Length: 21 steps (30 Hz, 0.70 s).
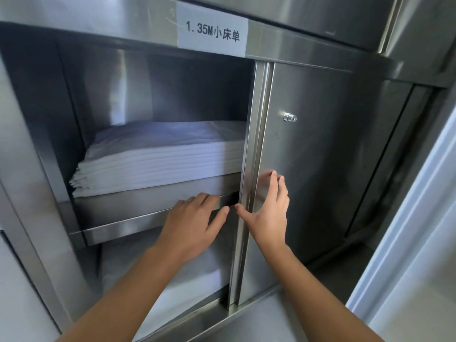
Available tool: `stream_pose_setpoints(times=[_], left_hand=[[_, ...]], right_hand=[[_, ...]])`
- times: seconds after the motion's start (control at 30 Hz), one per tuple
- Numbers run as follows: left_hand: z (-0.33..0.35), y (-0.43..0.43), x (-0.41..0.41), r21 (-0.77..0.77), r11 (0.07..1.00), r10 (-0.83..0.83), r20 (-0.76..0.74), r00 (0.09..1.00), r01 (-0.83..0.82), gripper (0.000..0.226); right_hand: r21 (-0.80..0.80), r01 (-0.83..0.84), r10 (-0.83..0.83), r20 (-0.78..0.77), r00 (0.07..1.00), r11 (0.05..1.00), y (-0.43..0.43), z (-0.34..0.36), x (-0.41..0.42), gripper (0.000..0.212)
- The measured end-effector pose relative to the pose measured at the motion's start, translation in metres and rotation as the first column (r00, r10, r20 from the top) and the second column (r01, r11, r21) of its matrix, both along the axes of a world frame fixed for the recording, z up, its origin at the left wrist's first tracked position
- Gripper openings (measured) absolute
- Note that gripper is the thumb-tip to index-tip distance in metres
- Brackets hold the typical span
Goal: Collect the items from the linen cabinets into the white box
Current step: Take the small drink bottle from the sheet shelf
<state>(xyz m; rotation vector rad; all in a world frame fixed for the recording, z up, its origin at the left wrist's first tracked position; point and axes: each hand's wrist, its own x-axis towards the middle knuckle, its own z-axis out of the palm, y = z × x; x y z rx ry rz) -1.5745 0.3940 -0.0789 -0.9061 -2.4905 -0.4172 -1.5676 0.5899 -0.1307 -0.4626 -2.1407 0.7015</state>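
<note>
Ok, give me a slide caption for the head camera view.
Left hand on shelf edge, right hand on cabinet door, folded white sheets stacked inside.

1. Two hands are counted: one left hand [190, 225] and one right hand [269, 213].
2. One steel cabinet [308, 45] is shown, with two compartments exposed.
3. One shelf [138, 215] is fitted between the compartments.
4. One stack of folded white sheets [158, 159] is stored above the shelf; its layers cannot be counted reliably.
5. One pile of white linen [187, 280] is stored below the shelf.
6. One door [320, 156] is counted, fitted with one lock [290, 117].
7. One paper label [212, 30] is affixed.
</note>
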Motion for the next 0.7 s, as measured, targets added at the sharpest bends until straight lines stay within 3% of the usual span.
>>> stream_pose_setpoints(times=[0.7], left_hand=[[-0.003, 0.045, -0.007, -0.012, 1.000, -0.013, 0.002, 1.000, 0.013, 0.056]], right_hand=[[-0.196, 0.076, -0.048, 0.147, 0.988, 0.978, 0.177, 0.022, -0.020, 0.114]])
